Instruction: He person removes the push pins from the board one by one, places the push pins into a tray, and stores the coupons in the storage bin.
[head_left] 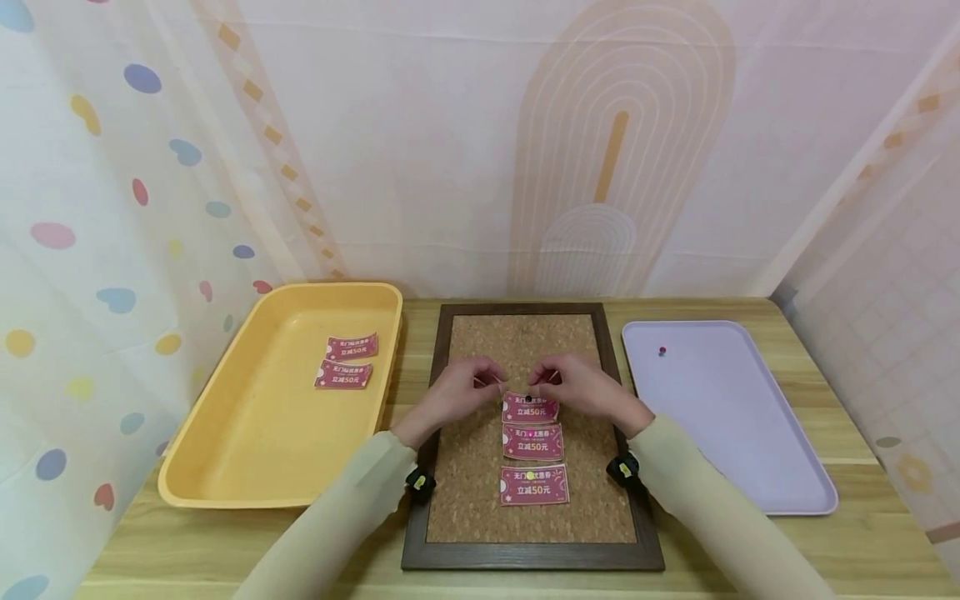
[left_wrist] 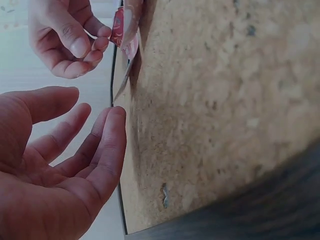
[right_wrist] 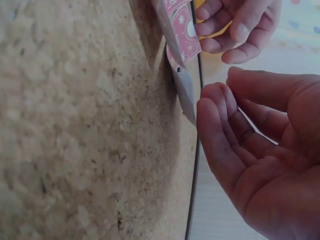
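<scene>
Three red printed coupons are in a column on the cork board. The top coupon carries a black pushpin, the middle coupon a pink one, and the bottom coupon a yellow one. My left hand is at the top coupon's upper left corner, its thumb apart from the relaxed fingers. At the upper right corner is my right hand, with loosely bent fingers by the paper's edge. Both wrist views show the coupon's edge lifted off the cork near the fingertips. Neither hand visibly pinches anything.
To the left stands a yellow tray with two more coupons in it. A lilac tray is on the right, holding a dark red pushpin. The board's dark wooden frame rests on the wood-grain table.
</scene>
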